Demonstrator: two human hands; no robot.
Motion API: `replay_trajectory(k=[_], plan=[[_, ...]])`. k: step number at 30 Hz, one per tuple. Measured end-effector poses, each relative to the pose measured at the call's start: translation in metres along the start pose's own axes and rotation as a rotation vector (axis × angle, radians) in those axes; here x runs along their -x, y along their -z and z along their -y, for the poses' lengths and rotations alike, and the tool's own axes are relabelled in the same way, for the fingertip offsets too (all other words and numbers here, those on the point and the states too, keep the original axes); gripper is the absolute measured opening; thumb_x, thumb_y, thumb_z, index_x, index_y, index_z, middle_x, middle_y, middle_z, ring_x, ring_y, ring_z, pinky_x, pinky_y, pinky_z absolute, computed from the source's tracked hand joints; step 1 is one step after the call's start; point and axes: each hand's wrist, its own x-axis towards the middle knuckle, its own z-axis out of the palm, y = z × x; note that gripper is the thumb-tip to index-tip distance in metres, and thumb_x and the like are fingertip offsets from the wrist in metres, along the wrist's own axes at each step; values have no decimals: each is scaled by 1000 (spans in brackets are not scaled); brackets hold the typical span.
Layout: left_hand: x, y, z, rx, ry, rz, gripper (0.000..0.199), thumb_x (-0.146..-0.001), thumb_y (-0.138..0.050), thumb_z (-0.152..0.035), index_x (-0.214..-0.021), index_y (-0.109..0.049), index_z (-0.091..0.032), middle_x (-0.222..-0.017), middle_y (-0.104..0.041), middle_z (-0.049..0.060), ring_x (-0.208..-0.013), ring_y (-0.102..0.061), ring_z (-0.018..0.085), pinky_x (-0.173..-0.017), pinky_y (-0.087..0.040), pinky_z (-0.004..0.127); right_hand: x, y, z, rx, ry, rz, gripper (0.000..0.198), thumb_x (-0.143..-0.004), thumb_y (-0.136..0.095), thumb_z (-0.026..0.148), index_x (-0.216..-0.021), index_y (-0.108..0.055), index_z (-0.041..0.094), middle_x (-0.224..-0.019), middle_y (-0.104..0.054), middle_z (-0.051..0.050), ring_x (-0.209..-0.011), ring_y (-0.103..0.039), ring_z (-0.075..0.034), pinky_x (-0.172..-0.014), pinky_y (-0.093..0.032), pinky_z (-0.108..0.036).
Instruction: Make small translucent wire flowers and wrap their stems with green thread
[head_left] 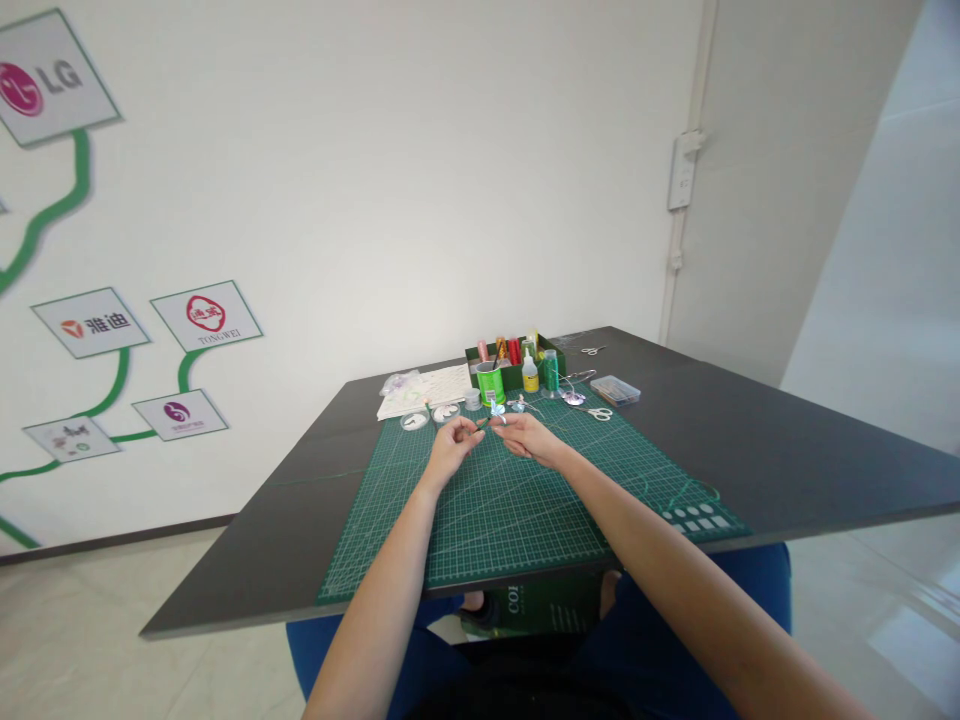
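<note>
Above the middle of the green cutting mat, both hands meet around a small pale-blue, shiny flower-like piece. It has a thin dark green stem. My left hand is closed in a pinch on this stem. Close beside it, my right hand pinches with thumb and finger at the base of the pale-blue piece. The exact contact of the right fingertips is too small to make out. Just beyond the hands stand a bright green tin and a small grey-white pot.
Behind are a dark green box of thread spools, a yellow glue bottle and a green thread spool. Scissors and a clear plastic case lie right. Round dishes and white patterned sheets lie left.
</note>
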Motion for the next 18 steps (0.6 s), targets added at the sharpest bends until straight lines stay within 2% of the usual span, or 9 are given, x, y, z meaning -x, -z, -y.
replay_trajectory(k=[8, 13, 18], plan=[[2, -1, -5, -19, -19, -6, 44, -70, -82, -50, -78, -54, -18, -51, -39, -10, -44, -29, 6, -46, -19, 20, 1, 0, 0, -8, -12, 1, 45, -77, -75, 47, -105, -66, 13, -33, -35, 15, -29, -25, -6, -37, -16, -20], [1, -1, -6, -1, -38, -21, 45, -66, -84, -50, -78, -58, -16, -57, -45, -8, -47, -32, 5, -48, -23, 20, 0, 1, -1, -2, -5, -2, 45, -78, -74, 47, -106, -67, 12, -33, -36, 14, -29, -24, -6, -37, -16, -21], [2, -1, -8, -11, -16, 3, 47, -73, -78, -56, -88, -70, -13, -65, -57, -2, -49, -37, 7, -47, -25, 21, 0, 2, -1, -2, 1, -5, 47, -79, -74, 47, -109, -66, 12, -34, -36, 15, -29, -24, -5, -37, -16, -21]])
